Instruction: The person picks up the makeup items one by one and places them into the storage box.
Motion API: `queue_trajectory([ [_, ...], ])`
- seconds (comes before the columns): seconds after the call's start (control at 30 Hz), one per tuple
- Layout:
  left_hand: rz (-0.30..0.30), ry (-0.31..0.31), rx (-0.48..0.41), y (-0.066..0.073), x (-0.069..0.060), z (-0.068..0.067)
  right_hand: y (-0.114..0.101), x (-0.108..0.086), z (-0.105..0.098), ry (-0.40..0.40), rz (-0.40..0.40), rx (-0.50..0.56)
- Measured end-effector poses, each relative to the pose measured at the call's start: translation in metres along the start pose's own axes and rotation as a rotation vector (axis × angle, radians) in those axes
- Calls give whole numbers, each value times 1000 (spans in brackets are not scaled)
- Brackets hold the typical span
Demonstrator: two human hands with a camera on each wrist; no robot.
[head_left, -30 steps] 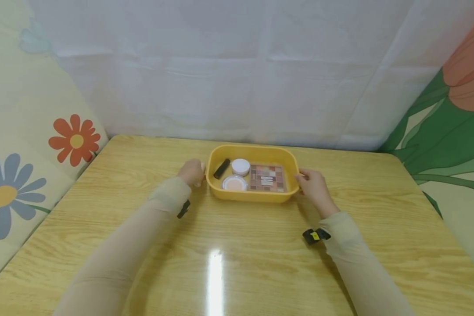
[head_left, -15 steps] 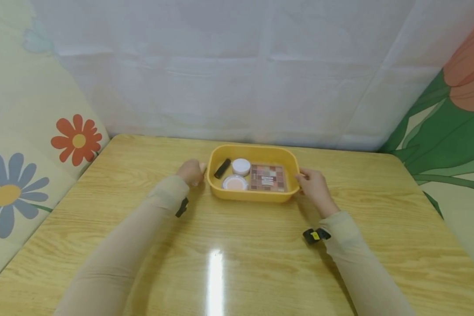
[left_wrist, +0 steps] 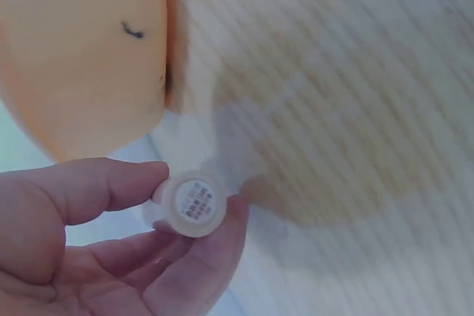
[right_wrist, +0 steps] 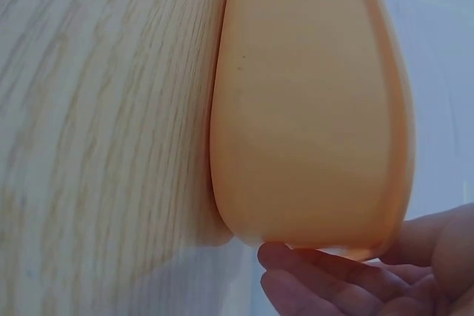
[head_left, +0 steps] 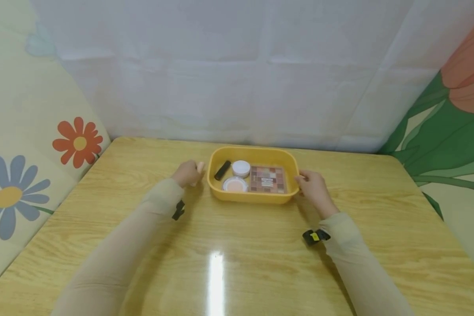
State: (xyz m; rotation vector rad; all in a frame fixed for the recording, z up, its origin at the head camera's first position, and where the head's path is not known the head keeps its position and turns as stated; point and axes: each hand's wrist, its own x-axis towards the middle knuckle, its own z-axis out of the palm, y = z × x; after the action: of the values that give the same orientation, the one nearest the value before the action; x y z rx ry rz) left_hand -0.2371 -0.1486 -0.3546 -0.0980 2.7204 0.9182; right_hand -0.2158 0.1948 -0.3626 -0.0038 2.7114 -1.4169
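A yellow plastic basket [head_left: 250,197] stands on the wooden table. Inside it lie a black lipstick-like tube [head_left: 223,170], a white round jar [head_left: 241,168], a round powder compact [head_left: 235,184] and an eyeshadow palette [head_left: 267,179]. Just left of the basket, apart from it, my left hand [head_left: 187,173] pinches a small pale pink cosmetic tube [left_wrist: 195,202] between thumb and fingers. A printed round label shows on the tube's end in the left wrist view. My right hand [head_left: 314,189] holds the basket's right end, with its thumb at the rim and fingers against the outer wall.
The wooden table [head_left: 256,254] runs back to a white cloth backdrop [head_left: 237,79]. Flower-patterned panels stand at the left [head_left: 19,131] and right. Each wrist wears a black strapped camera.
My left hand has drawn slightly left, away from the basket, with the pale pink tube in its fingers. The right hand and the basket have stayed in place.
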Motion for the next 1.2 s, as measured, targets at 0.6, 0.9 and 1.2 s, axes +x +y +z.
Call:
queue_trajectory([
  [0.6, 28, 6, 56, 8, -11, -17, 3, -1, 1, -5, 8, 13],
  [0.9, 71, 17, 94, 17, -14, -20, 1, -2, 0, -1, -2, 11],
  [1.2, 101, 13, 111, 28, -19, -25, 1, -1, 0, -11, -4, 10],
])
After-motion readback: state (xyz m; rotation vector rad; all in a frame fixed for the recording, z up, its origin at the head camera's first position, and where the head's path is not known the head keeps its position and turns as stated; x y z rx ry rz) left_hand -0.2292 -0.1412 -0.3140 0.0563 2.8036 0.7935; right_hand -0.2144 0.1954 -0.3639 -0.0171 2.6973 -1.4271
